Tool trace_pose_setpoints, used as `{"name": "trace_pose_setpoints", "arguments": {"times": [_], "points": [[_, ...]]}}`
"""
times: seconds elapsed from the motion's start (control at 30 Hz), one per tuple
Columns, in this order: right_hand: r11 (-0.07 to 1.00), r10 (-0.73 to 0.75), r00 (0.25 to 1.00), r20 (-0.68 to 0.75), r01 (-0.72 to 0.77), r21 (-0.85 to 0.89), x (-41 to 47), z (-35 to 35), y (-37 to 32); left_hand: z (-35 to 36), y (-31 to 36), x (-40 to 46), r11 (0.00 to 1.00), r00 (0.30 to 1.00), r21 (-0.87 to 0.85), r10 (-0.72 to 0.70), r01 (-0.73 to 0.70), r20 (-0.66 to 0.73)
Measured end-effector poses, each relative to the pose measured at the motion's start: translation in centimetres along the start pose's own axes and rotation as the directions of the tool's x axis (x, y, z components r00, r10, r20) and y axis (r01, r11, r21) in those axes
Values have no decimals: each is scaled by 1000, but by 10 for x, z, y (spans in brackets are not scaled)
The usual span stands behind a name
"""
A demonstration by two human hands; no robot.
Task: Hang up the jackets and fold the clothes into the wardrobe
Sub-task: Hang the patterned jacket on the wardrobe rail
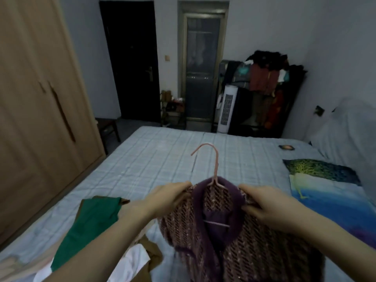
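— Purple knit jacket on pink hanger, above the bed?
— Yes. Left hand and right hand both in closed grip on its shoulders. Wardrobe at left, doors closed. Green garment beside, on bed.

Bed middle bare, open ahead of hanger hook. Green cloth pile blocks left; peacock pillow right; wardrobe doors closed.
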State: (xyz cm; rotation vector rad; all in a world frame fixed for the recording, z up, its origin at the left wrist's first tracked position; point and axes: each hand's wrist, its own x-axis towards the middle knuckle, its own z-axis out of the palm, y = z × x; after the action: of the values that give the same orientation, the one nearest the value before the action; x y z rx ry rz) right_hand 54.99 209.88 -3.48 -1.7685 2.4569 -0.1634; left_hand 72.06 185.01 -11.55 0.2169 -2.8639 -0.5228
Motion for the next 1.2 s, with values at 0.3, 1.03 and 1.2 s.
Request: {"name": "trace_pose_setpoints", "arguments": {"times": [0.3, 1.03, 1.2], "points": [[996, -17, 974, -225, 36, 82, 46, -51, -26, -118, 44, -2, 978, 965, 209, 36, 20, -259], [678, -733, 428, -529, 528, -512, 185, -80, -348, -305, -29, -330, 418, 780, 660, -283, 624, -558], [553, -819, 307, -485, 649, -523, 179, -71, -456, -326, -29, -439, 310, 652, 574, -405, 758, -641]]}}
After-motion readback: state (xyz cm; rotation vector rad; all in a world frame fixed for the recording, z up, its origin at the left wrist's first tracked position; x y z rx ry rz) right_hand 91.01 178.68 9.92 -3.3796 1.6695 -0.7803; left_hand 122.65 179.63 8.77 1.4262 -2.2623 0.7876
